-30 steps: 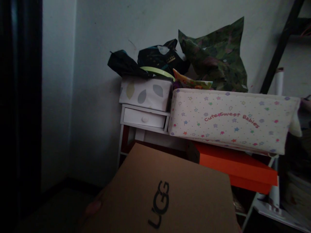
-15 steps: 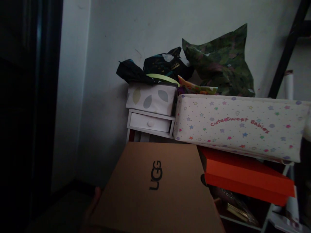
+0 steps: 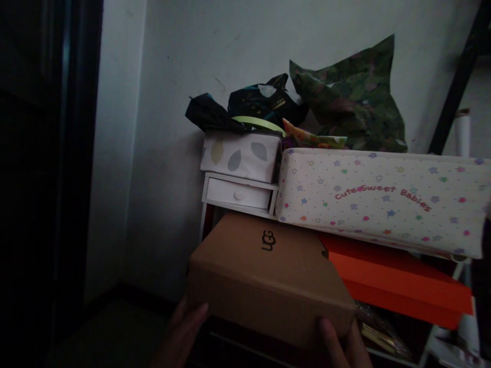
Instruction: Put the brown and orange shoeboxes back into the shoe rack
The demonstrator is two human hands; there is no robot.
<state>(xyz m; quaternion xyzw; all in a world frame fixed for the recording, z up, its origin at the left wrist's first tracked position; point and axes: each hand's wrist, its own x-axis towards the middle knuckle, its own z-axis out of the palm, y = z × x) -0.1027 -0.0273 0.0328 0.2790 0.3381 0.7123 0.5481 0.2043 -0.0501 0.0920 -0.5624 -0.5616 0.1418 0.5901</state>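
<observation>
The left hand [image 3: 182, 329], partly curled, grips the near left corner of one brown box [image 3: 264, 286]; the right hand [image 3: 343, 345], likewise part-closed, grips its near right corner. The box's far end lies below one white drawer [image 3: 226, 193], beside one orange box [image 3: 399, 283]. Higher stand two bins, one leaf-patterned bin [image 3: 245, 156], one star-patterned bin [image 3: 368, 220], with one camouflage bag [image 3: 356, 102] rising above the latter.

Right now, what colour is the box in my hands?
The box is brown with black UGG lettering, seen in the head view.
</observation>
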